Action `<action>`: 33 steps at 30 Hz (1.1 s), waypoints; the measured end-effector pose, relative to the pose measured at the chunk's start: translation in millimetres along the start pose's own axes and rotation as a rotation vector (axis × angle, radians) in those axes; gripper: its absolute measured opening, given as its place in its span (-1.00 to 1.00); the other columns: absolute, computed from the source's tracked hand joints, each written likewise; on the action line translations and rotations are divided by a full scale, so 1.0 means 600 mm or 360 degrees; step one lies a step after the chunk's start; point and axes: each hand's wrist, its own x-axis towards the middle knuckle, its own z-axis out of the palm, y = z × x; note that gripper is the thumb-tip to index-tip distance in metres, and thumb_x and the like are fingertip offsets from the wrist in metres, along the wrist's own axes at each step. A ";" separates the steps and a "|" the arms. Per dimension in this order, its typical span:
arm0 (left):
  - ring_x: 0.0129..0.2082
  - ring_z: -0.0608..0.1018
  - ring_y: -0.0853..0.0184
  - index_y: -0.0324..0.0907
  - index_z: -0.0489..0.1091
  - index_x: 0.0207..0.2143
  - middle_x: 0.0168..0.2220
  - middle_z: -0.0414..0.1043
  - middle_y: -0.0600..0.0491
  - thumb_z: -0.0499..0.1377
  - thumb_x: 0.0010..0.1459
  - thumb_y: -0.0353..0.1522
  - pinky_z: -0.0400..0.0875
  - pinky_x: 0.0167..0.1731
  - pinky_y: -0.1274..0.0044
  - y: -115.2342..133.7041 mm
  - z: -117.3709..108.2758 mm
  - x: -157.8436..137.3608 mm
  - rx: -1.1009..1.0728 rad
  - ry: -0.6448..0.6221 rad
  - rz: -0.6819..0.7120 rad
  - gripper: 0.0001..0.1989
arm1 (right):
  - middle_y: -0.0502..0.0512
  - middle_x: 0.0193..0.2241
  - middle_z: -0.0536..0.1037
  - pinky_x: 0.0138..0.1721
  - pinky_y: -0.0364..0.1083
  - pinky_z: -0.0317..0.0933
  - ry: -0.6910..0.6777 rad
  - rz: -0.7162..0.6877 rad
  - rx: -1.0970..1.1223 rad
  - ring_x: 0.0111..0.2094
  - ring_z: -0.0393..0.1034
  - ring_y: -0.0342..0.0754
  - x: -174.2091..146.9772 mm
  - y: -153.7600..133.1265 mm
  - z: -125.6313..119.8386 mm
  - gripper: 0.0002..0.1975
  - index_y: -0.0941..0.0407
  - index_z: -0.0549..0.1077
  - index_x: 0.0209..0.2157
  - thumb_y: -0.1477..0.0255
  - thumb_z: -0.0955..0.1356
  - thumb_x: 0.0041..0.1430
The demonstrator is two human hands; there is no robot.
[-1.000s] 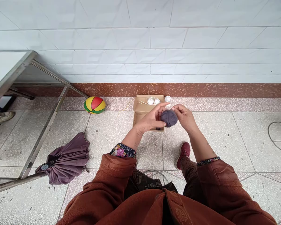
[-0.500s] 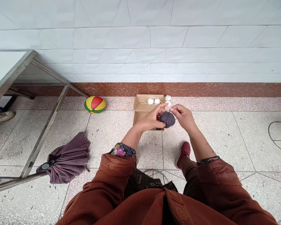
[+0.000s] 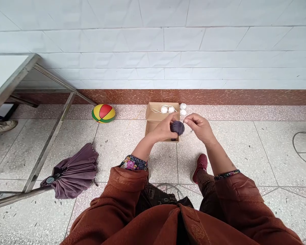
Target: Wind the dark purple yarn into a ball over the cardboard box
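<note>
Holds a round dark-purple yarn ball [image 3: 177,128] in the left hand [image 3: 164,129], fingers curled around it, above the near right part of an open brown cardboard box [image 3: 150,126]. Pinches right-hand [image 3: 200,126] thumb and forefinger together, apparently on a loose strand, too fine to make out surely. Could drop the ball through a slack left grip or hard tug, unwinding it across pale speckled floor tiles [image 3: 124,139] towards round white yarn balls [image 3: 183,112] beyond.
</note>
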 end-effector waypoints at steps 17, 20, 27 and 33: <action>-0.14 0.50 0.25 -0.05 0.16 0.35 -0.01 0.41 -0.03 0.36 -0.18 -0.46 0.41 -0.07 0.35 -0.005 -0.002 0.001 -0.0032 0.0080 -0.0067 -0.01 | -0.05 -0.51 0.39 -0.37 -0.09 0.15 -0.0142 0.0144 0.0237 -0.45 0.20 -0.11 0.003 -0.009 0.001 -0.66 0.05 0.50 -0.38 0.06 0.44 0.22; -0.13 0.52 0.25 0.00 0.13 0.39 -0.02 0.42 -0.03 0.35 -0.15 -0.45 0.42 -0.13 0.38 0.012 0.006 -0.009 -0.0267 -0.0307 -0.0011 0.01 | -0.08 -0.54 0.34 -0.38 -0.09 0.13 0.0071 0.0200 0.0171 -0.47 0.16 -0.12 0.011 0.015 -0.003 -0.66 0.05 0.46 -0.40 0.06 0.45 0.20; 0.00 0.48 0.22 0.04 0.25 0.28 0.02 0.40 0.00 0.33 -0.07 -0.36 0.40 0.01 0.38 0.014 -0.006 0.006 -0.0800 0.0258 0.0153 -0.19 | -0.04 -0.48 0.44 -0.32 -0.08 0.14 -0.0209 0.0199 -0.0084 -0.41 0.25 -0.10 0.001 0.029 0.015 -0.73 0.07 0.49 -0.41 0.17 0.41 0.25; -0.13 0.48 0.23 -0.07 0.20 0.34 -0.02 0.38 -0.04 0.36 -0.15 -0.43 0.40 -0.03 0.31 -0.009 -0.009 0.007 -0.0114 0.0384 -0.0091 -0.06 | -0.03 -0.46 0.43 -0.34 -0.08 0.14 -0.0327 0.0135 0.0237 -0.42 0.23 -0.10 0.001 -0.008 0.007 -0.71 0.05 0.53 -0.35 0.12 0.42 0.25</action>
